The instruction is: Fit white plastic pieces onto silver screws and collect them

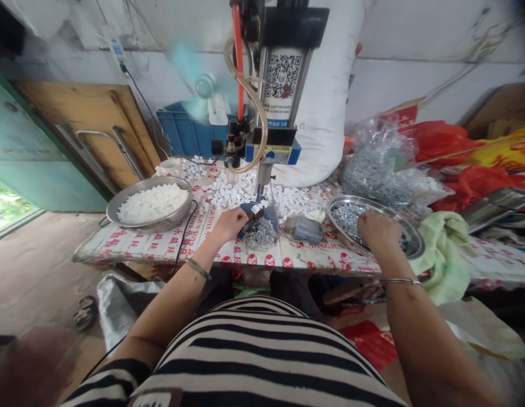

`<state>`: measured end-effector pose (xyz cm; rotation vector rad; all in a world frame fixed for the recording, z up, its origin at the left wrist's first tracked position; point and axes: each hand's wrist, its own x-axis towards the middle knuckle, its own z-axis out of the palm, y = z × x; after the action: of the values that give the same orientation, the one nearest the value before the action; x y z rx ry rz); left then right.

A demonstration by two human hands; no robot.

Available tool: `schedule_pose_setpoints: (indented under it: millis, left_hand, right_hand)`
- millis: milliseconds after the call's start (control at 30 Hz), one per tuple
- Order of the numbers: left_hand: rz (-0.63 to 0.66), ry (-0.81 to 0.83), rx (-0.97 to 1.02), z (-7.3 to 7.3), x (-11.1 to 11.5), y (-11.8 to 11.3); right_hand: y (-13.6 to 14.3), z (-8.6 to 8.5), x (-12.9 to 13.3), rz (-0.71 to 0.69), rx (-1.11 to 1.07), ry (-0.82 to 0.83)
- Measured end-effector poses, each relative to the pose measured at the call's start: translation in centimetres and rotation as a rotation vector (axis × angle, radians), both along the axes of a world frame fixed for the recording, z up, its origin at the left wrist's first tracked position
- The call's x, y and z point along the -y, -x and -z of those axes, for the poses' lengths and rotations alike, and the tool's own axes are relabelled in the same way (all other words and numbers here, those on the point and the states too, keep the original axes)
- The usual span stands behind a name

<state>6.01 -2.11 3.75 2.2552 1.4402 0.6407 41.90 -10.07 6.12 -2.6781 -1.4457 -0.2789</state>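
At the press (pixel 276 102), white pieces (pixel 287 199) are strewn over the tabletop (pixel 211 249); the left hand (pixel 232 224) is held beside its tip, fingers bunched. Metal pins (pixel 347 219) in the oval tray (pixel 416 249) are touched by the right hand (pixel 380 229), fingers curled; whether anything is gripped cannot be told.

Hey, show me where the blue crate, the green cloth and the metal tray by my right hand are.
Blue crate (pixel 186 135): head view, on its front side.
Green cloth (pixel 446 254): head view, on its crumpled middle.
Metal tray (pixel 416 241): head view, on the bare inner wall, right end.
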Motion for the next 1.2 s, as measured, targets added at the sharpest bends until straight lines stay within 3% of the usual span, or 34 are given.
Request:
schedule_pose_setpoints:
  millis: [100, 200, 300, 433, 567, 733, 933, 1000, 1200]
  left_hand:
    - [0.026, 0.028, -0.044, 0.1, -0.2, -0.2]
    - [0.043, 0.033, -0.137, 0.0, -0.5, -0.7]
    - [0.021, 0.002, -0.110, 0.0, -0.5, -1.1]
    - [-0.020, -0.027, -0.054, 0.2, -0.3, -0.3]
    - [0.063, 0.082, -0.137, 0.1, 0.0, 0.7]
    - [0.041, 0.057, -0.024, 0.0, 0.2, 0.3]
    - [0.054, 0.044, -0.194, -0.1, -0.1, -0.3]
    - [0.050, 0.013, -0.126, -0.1, -0.1, -0.6]
    - [0.007, -0.032, 0.325, 0.2, 0.7, -1.2]
  right_hand:
    - [2.5, -0.8, 0.0, -0.059, -0.027, -0.163]
    - [7.4, -1.1, -0.4, -0.273, -0.162, -0.352]
    - [13.2, -0.5, -0.8, -0.527, -0.391, -0.445]
    - [18.0, 0.7, -1.1, -0.679, -0.587, -0.503]
    - [18.9, 1.6, -1.2, -0.693, -0.706, -0.553]
    - [18.7, 1.8, -1.3, -0.666, -0.791, -0.589]
    - [18.8, 2.1, -1.1, -0.646, -0.802, -0.591]
    - [18.8, 2.2, -1.0, -0.648, -0.805, -0.596]
    - [18.7, 1.8, -0.8, -0.615, -0.773, -0.619]
